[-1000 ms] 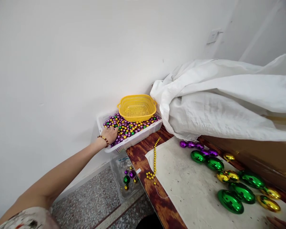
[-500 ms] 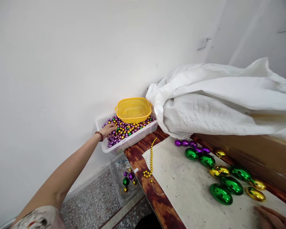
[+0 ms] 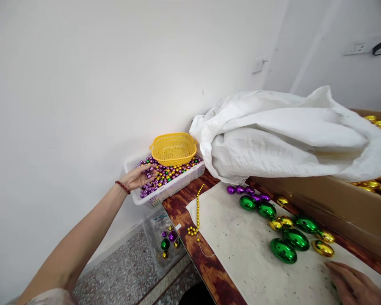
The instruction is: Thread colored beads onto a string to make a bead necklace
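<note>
My left hand (image 3: 139, 176) is over the white basket (image 3: 180, 181) of small shiny beads. Its palm is turned sideways, and a few purple beads (image 3: 150, 171) sit between the thumb and fingers. My right hand (image 3: 354, 281) lies at the lower right on the pale cloth (image 3: 241, 245), fingers stretched out; a bit of green shows beneath it, too hidden to name. Close to that hand are large green oval beads (image 3: 283, 250) and gold oval beads (image 3: 323, 248). Smaller purple beads (image 3: 240, 189) lie farther back. A gold bead string (image 3: 198, 207) with a looped end rests at the cloth's left edge.
A yellow basket (image 3: 174, 159) sits on the beads in the white one. Behind the cloth, a white sack (image 3: 273, 148) drapes over a cardboard box (image 3: 320, 207) with gold beads. Below the table edge (image 3: 206, 267) stands a clear bin (image 3: 155, 254) holding ornaments.
My left hand has turned its palm sideways and lifted slightly from the beads, with purple ones now in its fingers. The view has swung right; more of my right hand shows.
</note>
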Demonstrator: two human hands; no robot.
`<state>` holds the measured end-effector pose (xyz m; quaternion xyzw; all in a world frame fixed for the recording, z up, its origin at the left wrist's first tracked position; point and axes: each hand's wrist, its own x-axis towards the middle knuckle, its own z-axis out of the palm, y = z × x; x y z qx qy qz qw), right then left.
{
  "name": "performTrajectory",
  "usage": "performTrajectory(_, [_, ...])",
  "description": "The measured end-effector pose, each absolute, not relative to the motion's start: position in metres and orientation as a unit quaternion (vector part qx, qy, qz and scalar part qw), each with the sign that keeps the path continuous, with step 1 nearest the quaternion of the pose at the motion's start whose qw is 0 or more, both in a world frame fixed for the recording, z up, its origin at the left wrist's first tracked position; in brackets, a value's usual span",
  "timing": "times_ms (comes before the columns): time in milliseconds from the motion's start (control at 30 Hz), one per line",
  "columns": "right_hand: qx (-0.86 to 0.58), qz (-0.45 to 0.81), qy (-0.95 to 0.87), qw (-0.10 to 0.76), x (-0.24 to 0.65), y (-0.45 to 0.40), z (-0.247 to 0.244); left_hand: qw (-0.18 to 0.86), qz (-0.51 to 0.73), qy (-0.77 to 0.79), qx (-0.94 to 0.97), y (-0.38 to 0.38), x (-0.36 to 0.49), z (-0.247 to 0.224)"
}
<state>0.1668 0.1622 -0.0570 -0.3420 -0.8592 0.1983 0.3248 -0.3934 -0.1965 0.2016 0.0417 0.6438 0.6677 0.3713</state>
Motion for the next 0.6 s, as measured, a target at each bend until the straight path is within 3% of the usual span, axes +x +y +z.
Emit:
performTrajectory(200, [-0.400, 0.175, -0.839, 0.325, 0.151, 0.129, 0.011, 0.453, 0.651, 0.605, 0.062, -0.170, -0.316, 0.200])
performTrajectory(400, [-0.489, 0.129, -0.774, 0.380, 0.171, 0.119, 0.046, 0.559, 0.482, 0.636, 0.224, -0.094, -0.184, 0.140])
performTrajectory(500, [-0.530, 0.098, -0.739, 0.404, 0.204, 0.124, 0.053, 0.505, 0.364, 0.640, 0.450, -0.051, -0.103, 0.106])
performTrajectory(600, [-0.550, 0.078, -0.717, 0.421, 0.233, 0.126, 0.074, 0.324, 0.270, 0.624, 0.658, -0.017, -0.035, 0.080])
